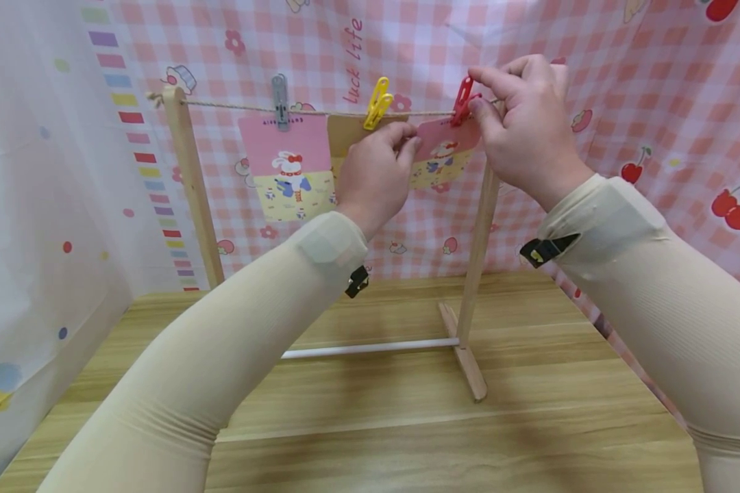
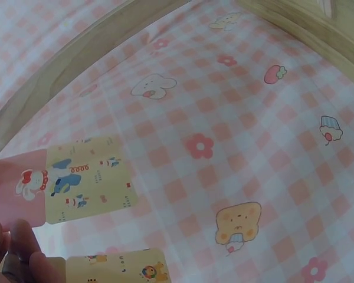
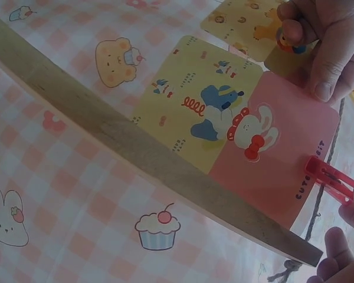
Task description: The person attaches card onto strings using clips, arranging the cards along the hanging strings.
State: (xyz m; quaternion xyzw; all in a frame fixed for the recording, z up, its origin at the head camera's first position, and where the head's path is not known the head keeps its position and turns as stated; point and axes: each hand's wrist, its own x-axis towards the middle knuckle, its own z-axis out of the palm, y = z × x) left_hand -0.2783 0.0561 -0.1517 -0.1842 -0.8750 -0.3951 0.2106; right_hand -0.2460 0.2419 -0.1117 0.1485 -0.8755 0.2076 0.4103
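On the right part of a twine line (image 1: 329,113) hangs a pink-and-yellow rabbit card (image 1: 447,147), its upper edge in the mouth of a red clothespin (image 1: 462,103). My right hand (image 1: 530,116) pinches that clothespin's handles between thumb and index finger. My left hand (image 1: 379,168) pinches the same card at its upper left corner; in the right wrist view the thumb (image 3: 327,73) overlaps the card's edge. Behind the left hand, a brown-and-yellow card (image 1: 345,133) hangs from a yellow clothespin (image 1: 378,106), partly hidden.
A second rabbit card (image 1: 290,164) hangs at left from a grey clothespin (image 1: 280,103). Wooden posts (image 1: 191,178) hold up the twine, with a white rod (image 1: 370,349) low between them. The stand is on a wood-grain table (image 1: 370,438), before a checked cloth (image 1: 407,41).
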